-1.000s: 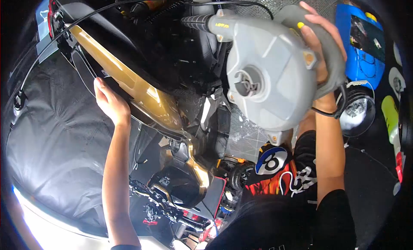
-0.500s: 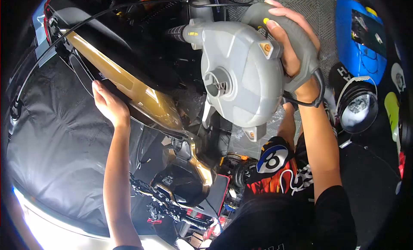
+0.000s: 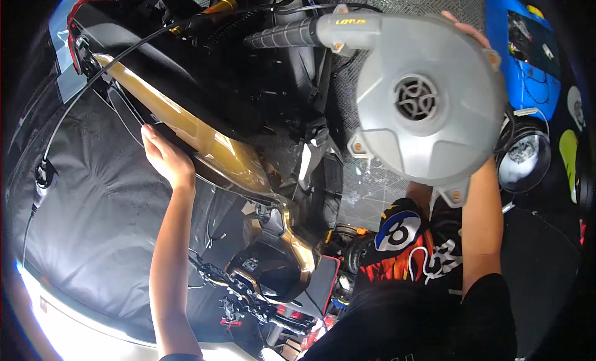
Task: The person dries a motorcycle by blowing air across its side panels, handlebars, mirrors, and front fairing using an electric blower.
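A grey blower (image 3: 385,69) marked LOTUS is raised at the upper right, its round vent facing me. Its ribbed nozzle (image 3: 282,37) points left over the dark middle of a motorcycle. My right hand (image 3: 470,31) is behind the blower, gripping its handle; only some fingers show above its rim. To the left, my left hand (image 3: 169,159) lies against the edge of the motorcycle's gold side panel (image 3: 186,122), fingers stretched toward the tail, partly hidden. A black cable (image 3: 149,47) arcs across the tail and along the top.
Below are the motorcycle's gold-trimmed tank (image 3: 267,268) and handlebar (image 3: 230,293). A black padded surface (image 3: 93,206) fills the left. At right stand a blue container (image 3: 531,85) and a black bucket (image 3: 524,159). My shorts and legs are at lower centre.
The blower has moved right and toward me, and turned so its vent faces the camera; it now hides most of my right hand. My left hand stays at the side panel.
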